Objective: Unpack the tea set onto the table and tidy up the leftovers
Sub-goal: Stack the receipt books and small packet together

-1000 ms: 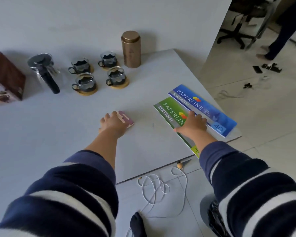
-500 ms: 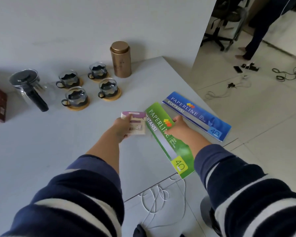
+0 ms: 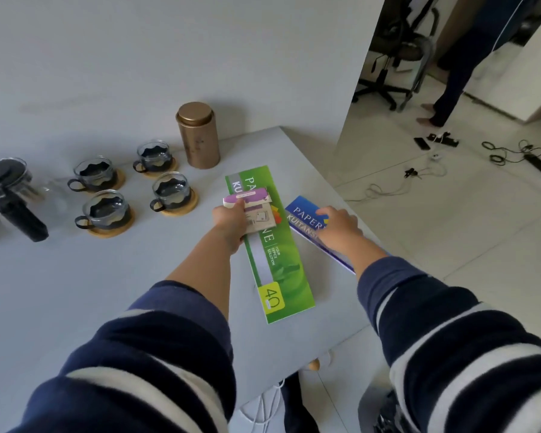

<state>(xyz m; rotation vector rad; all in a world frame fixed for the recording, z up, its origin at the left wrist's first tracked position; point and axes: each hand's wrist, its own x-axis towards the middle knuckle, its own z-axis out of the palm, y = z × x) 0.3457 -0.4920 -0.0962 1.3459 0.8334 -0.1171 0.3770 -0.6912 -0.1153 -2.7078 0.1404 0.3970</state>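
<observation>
Several glass cups (image 3: pixel 107 210) on wooden coasters stand at the back left of the grey table (image 3: pixel 75 276). A glass teapot (image 3: pixel 10 195) with a black handle is left of them and a gold tin (image 3: pixel 197 134) behind them. My left hand (image 3: pixel 231 223) grips a small purple-and-white card (image 3: pixel 253 204) and holds it over the top of a green receipt book (image 3: pixel 278 260) that lies flat. My right hand (image 3: pixel 338 223) lies with bent fingers on a blue receipt book (image 3: pixel 303 210) near the table's right edge.
The table's front right corner is close to my right forearm. White cable (image 3: pixel 269 404) hangs below the front edge. On the floor to the right lie cords and a power strip (image 3: pixel 537 164). A person's legs (image 3: pixel 450 85) and an office chair (image 3: pixel 388 57) are beyond.
My left hand lifted the small card and carried it right, over the green book. My right hand released the green book and shifted onto the blue one.
</observation>
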